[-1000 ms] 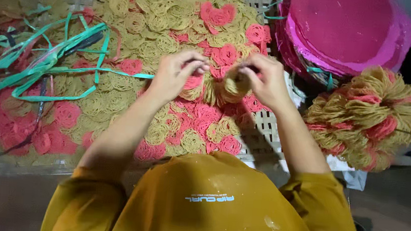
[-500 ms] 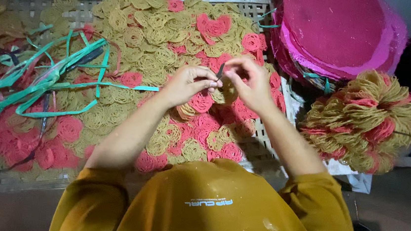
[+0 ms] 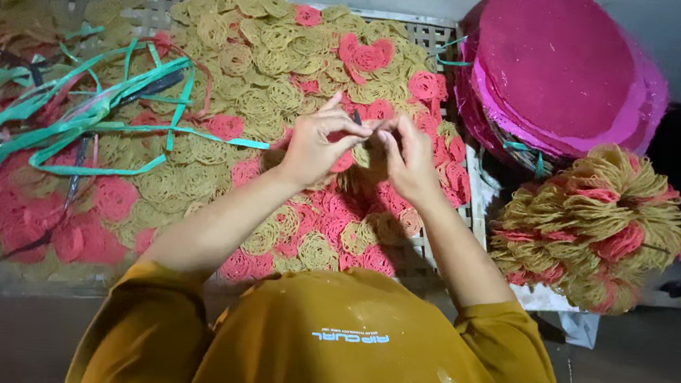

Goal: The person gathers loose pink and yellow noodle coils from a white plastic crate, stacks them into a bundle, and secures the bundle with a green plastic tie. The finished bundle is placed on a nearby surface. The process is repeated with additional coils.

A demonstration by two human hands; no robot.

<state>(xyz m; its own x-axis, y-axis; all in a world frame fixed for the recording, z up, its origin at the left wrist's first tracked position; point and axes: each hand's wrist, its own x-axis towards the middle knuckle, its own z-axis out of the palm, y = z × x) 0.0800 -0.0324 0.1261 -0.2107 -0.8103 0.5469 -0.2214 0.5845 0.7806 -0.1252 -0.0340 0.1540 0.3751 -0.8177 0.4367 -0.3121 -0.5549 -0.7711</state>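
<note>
- Pinching now: your left hand (image 3: 316,144) and right hand (image 3: 409,160) meet fingertip to fingertip above the middle of the tray, thumbs and forefingers pressed together on something small and dark (image 3: 357,119) between them; what it is cannot be told, it's too small
- That small thing sits right at the meeting point, just far of both palms, so neither hand is nearer; its short length seems to stand roughly upright between the tips
- Directly under your hands lies the spread of coiled noodle rounds (image 3: 267,86), tan and pink mixed, lacy spirals lying flat and overlapping, brittle-looking
- They rest on a slatted tray (image 3: 420,30) whose bars show at the far edge
- Off to the left, well apart from your grip, loose green plastic straps (image 3: 75,123) tangle across the rounds, thin, glossy, ribbon-flat
- Far right: a stack of magenta discs (image 3: 564,71), matte and slightly ragged at the rim
- Near right: a bundled clump of folded rounds (image 3: 588,225), tan with pink streaks, fanned out like a pompom
</note>
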